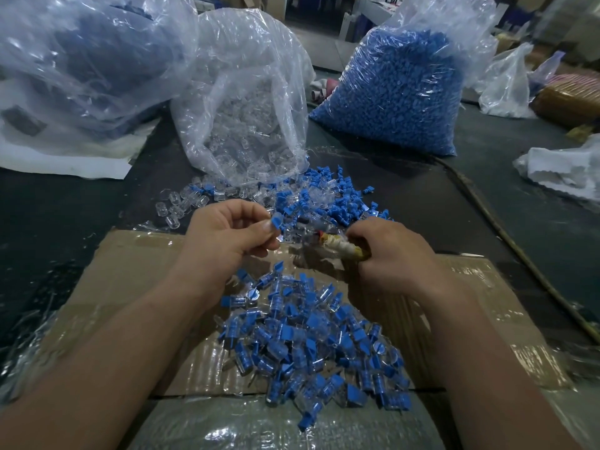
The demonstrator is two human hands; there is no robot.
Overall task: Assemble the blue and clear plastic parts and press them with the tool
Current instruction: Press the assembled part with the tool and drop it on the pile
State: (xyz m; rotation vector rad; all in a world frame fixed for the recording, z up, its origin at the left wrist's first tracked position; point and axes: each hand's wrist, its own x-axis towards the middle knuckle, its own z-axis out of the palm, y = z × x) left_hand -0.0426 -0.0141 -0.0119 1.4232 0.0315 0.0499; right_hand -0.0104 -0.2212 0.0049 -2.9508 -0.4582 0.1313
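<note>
Your left hand (227, 235) pinches a blue part (276, 220) between thumb and forefinger, with the other fingers curled in beneath. A clear piece (280, 238) shows just under your fingertips, but I cannot tell whether it is joined to the blue one. Your right hand (393, 251), level with the left and a little apart from it, is wrapped round the tool (341, 246). Its handle is bound in pale yellow and white, and its end points across toward your left hand; the working tip is too blurred to read. Below both hands, between your forearms, a heap of assembled pieces (318, 345) lies on the taped cardboard (130, 254). Just beyond your knuckles, loose blue and clear parts (328, 198) are scattered on the dark table (48, 216). Farther out from your left hand an open bag of clear parts (246, 125) spills toward that scatter. Beyond your right hand stands a full bag of blue parts (396, 92).
</note>
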